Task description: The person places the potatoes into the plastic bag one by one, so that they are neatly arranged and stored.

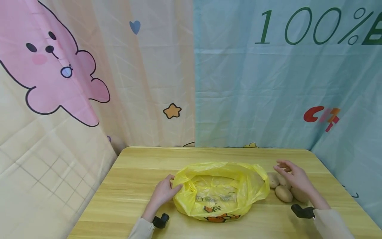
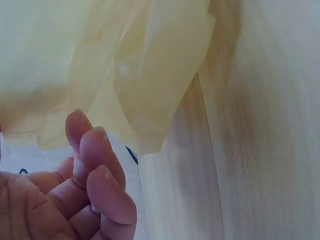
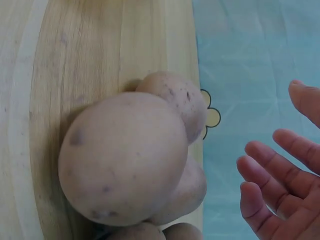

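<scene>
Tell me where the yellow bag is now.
In the head view, the yellow bag sits on the wooden table, lower middle, with the left hand at its left edge and the potatoes by its right.

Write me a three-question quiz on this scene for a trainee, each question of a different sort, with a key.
1. In the head view, where on the table do the potatoes lie?
a) left of the yellow bag
b) right of the yellow bag
c) on top of the yellow bag

2. True or false: the right hand holds nothing.

3. Fill in: the ____ is at the edge of the yellow bag.

Key:
1. b
2. True
3. left hand
</scene>
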### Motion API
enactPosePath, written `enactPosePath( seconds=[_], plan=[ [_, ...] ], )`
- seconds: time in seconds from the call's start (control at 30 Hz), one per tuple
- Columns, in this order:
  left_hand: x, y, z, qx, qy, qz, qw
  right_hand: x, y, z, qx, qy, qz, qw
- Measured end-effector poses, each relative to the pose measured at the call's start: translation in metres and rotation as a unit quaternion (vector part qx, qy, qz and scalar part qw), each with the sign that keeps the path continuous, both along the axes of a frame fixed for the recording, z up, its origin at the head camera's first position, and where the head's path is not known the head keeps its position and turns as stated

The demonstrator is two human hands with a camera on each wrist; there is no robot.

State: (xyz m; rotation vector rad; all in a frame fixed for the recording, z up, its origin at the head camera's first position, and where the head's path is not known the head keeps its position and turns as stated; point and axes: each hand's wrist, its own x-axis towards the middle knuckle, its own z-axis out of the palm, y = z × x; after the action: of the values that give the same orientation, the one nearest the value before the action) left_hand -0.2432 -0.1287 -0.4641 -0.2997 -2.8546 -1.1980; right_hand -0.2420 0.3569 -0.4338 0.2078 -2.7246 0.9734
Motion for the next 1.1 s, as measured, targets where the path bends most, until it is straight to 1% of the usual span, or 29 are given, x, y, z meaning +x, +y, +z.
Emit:
enactPosePath(
  seconds=[0.13, 0.27, 0.4, 0.63, 0.8, 1.1],
  plan=[
    [0.002, 0.0, 0.001, 0.0, -0.001, 0.0, 1.0, -0.006, 0.005, -0.001, 0.012, 0.006, 0.024, 0.9996],
    [0.003, 0.0, 0.003, 0.001, 0.0, 0.001, 1.0, -0.013, 0.011, -0.004, 0.027, 0.01, 0.031, 0.9991],
    [0.003, 0.0, 0.003, 0.001, -0.003, 0.0, 1.0, -0.017, 0.016, -0.006, 0.037, -0.009, 0.041, 0.9984],
    [0.002, 0.0, 0.002, 0.001, -0.007, -0.002, 1.0, -0.016, 0.014, -0.001, 0.036, -0.054, 0.068, 0.9955],
    [0.003, 0.0, 0.003, 0.002, -0.008, -0.003, 1.0, -0.019, 0.014, -0.001, 0.033, -0.083, 0.088, 0.9921],
    [0.002, -0.001, 0.003, -0.004, -0.007, -0.001, 1.0, -0.029, 0.017, 0.003, 0.074, -0.103, 0.139, 0.9821]
  ],
)
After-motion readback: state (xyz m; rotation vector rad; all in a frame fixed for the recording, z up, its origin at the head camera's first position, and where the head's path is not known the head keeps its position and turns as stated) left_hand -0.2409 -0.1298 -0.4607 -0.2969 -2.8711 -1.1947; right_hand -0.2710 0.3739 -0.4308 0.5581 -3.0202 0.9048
